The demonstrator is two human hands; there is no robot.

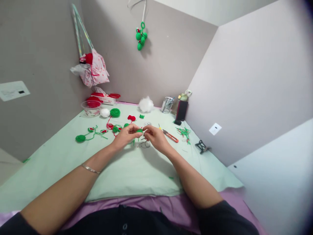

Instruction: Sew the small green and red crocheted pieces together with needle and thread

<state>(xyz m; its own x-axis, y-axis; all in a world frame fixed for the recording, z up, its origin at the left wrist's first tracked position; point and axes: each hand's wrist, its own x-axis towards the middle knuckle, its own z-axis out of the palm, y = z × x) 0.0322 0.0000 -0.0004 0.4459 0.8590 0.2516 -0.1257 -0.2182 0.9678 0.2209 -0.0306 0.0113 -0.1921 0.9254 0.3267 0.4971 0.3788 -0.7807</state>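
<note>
Over the middle of the pale green cloth [137, 173], my left hand [127, 135] pinches a small green yarn piece [139, 130] between thumb and fingers. My right hand [155, 137] is at the right side of that piece, its fingers bent together; whatever they hold is too small to make out. A loop of dark thin wire or cord [144, 144] lies beneath the hands. Just behind my left hand are small green and red yarn pieces [115, 129]. Orange snips [171, 135] lie to the right of my right hand.
Green yarn balls [80, 138] [114, 113], white stuffing [146, 104] and a clear tub [91, 109] stand left and back. At the right are a pen cup [167, 105], a propped phone [182, 111], thread scraps [184, 133] and a black clip [202, 147].
</note>
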